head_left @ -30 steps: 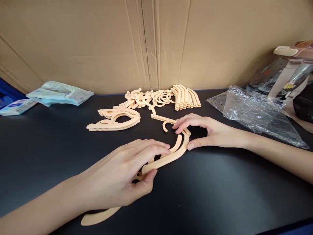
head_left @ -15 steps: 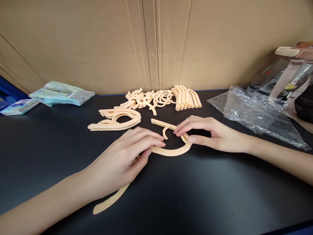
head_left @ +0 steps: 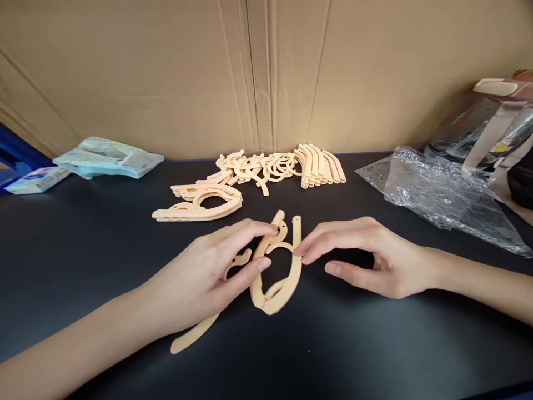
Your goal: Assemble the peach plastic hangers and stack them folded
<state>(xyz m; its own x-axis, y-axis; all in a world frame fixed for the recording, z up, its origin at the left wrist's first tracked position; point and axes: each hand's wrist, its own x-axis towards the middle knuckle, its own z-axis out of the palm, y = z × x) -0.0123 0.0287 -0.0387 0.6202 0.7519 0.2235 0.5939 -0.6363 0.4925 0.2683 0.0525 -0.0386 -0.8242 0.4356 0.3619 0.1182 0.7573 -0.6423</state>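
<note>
A beige folding hanger [head_left: 288,288] lies in front of me, its two arms pointing away and joined at the near end. My left hand [head_left: 204,278] pinches its left arm between thumb and fingers. The fingertips of my right hand [head_left: 370,256] touch the outer side of the right arm, while the thumb stands apart with nothing under it. Partly beneath my left hand are a loose hook piece [head_left: 241,258] and a curved arm piece [head_left: 195,335]. My left palm and fingers hide whatever lies between them.
Folded hangers [head_left: 200,205] lie stacked behind my left hand. At the back are a pile of hook pieces [head_left: 250,166] and curved arms in rows [head_left: 318,164]. Clear plastic bags [head_left: 441,194] and a transparent bottle [head_left: 470,130] stand right; a tissue pack [head_left: 108,158] lies left. Cardboard [head_left: 166,72] rises behind.
The hanger has turned so its joint faces me and its arms point away. My left hand has shifted onto its left arm. My right thumb has come off it and that hand has moved nearer.
</note>
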